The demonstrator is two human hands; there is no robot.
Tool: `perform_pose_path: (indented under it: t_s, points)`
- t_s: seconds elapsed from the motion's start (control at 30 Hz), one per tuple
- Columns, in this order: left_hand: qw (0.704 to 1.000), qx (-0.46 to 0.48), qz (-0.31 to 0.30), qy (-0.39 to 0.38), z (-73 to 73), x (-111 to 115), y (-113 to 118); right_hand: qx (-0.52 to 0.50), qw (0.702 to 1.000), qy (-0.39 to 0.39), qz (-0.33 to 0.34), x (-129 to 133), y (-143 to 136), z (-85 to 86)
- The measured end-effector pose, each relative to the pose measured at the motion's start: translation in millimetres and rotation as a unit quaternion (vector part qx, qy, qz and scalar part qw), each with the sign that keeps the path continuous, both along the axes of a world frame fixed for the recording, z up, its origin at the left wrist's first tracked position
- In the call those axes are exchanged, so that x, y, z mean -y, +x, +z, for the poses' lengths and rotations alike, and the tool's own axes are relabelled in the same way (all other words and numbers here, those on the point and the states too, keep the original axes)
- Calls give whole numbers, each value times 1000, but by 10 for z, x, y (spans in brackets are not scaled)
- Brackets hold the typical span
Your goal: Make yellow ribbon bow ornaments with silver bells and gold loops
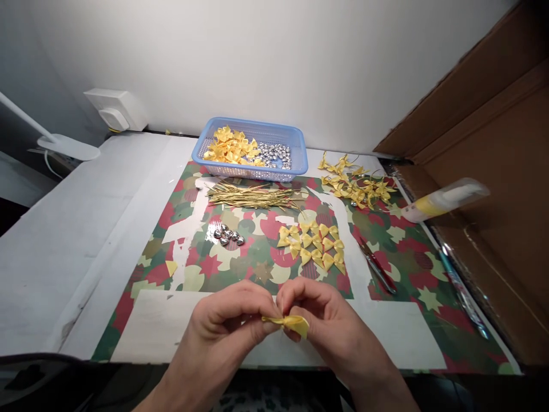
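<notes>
Between my two hands, over the white strip at the table's front, is a yellow ribbon bow [295, 324]. My left hand [235, 315] pinches its left end between thumb and forefinger. With bent fingers, my right hand [321, 320] grips the bow near its middle and right loop. The fingertips nearly meet, so the bow's knot is partly hidden. Beyond the hands lie several yellow bows [311, 246] in rows, a small cluster of silver bells [229, 234], and a bundle of gold wire ties [253, 196].
At the back stands a blue basket [300, 150] with yellow bows and silver bells. Finished-looking bows with wires [360, 186] are heaped at right. Red-handled pliers [377, 268], a glue bottle [444, 200] and a pen-like tool [463, 292] lie near the cardboard wall [484, 154].
</notes>
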State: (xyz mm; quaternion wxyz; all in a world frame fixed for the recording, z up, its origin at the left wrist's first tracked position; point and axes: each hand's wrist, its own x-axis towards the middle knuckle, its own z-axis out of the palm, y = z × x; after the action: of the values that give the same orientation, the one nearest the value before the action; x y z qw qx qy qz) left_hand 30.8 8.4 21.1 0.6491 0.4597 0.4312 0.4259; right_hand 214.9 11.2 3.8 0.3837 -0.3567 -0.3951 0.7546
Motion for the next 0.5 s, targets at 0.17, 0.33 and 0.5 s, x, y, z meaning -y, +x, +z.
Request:
perform_pose_path:
  t_s: [0.17, 0.33, 0.5]
  points:
    - [999, 30, -15, -23, 7, -10, 1, 0, 1000, 16, -7, 2, -9, -74]
    - [997, 51, -34, -52, 49, -14, 8, 40, 997, 52, -26, 23, 27, -67]
    - [995, 59, -36, -74, 14, -9, -18, 108, 991, 61, -58, 7, 121, -106]
